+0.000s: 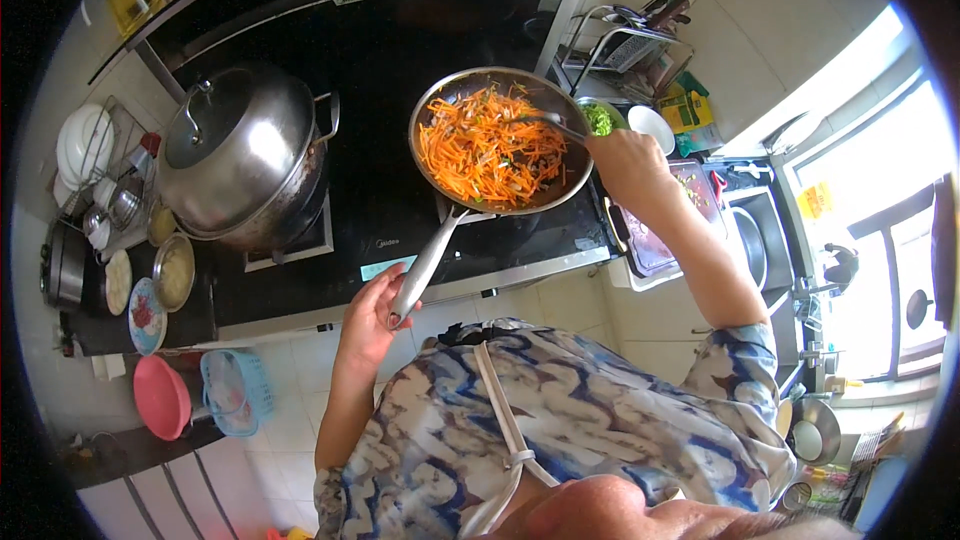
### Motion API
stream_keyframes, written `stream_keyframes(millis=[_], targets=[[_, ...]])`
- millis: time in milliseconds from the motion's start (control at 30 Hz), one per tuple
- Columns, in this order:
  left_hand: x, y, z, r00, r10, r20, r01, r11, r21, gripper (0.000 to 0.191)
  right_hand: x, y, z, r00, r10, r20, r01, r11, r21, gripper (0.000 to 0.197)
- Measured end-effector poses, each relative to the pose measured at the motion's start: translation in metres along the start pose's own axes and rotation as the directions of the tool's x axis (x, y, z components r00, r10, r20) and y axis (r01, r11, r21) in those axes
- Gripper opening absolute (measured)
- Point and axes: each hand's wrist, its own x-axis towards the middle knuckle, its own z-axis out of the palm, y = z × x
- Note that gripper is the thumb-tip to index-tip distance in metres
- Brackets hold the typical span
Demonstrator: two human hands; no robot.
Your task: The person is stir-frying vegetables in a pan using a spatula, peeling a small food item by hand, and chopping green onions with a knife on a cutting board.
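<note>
A frying pan point(584, 178) stands on the right part of the black gas hob. Shredded carrot point(472, 146) with bits of green and pale pieces covers much of its bottom. My right hand point(626, 165) is closed around the handle of a metal spatula point(551, 118), whose front end rests among the shreds; its tip is partly hidden by them. My left hand point(375, 307) is at the end of the pan's metal handle point(429, 266), fingers curved behind and beside it; how firmly they grip is hard to see. A bowl of chopped greens point(598, 120) stands just right of the pan.
A large lidded steel wok point(240, 157) occupies the left burner. Bowls, a patterned plate point(148, 315) and a dish rack stand farther left. Right of the hob are a white bowl point(651, 127), a knife rack point(630, 37), a cutting board point(660, 240) and the sink point(772, 240).
</note>
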Motion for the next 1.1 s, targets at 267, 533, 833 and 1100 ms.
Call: stream_keyframes(millis=[267,533,833,1100], targets=[[-0.006,-0.010,-0.045,0.988,0.057,-0.142,-0.077,0.987,-0.142,0.030,-0.028,-0.007,0.035,0.974,-0.223,0.044,0.222,0.975,0.010,0.027],[0.000,-0.007,-0.059,0.997,-0.002,-0.081,-0.009,0.991,-0.135,0.029,-0.045,-0.031,0.015,0.990,-0.121,0.074,0.123,0.992,-0.034,0.012],[0.022,-0.021,-0.064,0.991,-0.130,0.031,0.132,0.988,-0.079,0.027,-0.008,-0.039,0.032,0.980,0.195,-0.029,-0.181,0.948,0.260,0.014],[0.045,-0.058,-0.039,0.946,-0.286,0.154,0.296,0.954,-0.047,0.029,-0.052,-0.095,0.053,0.988,0.150,0.016,-0.144,0.905,0.399,0.021]])
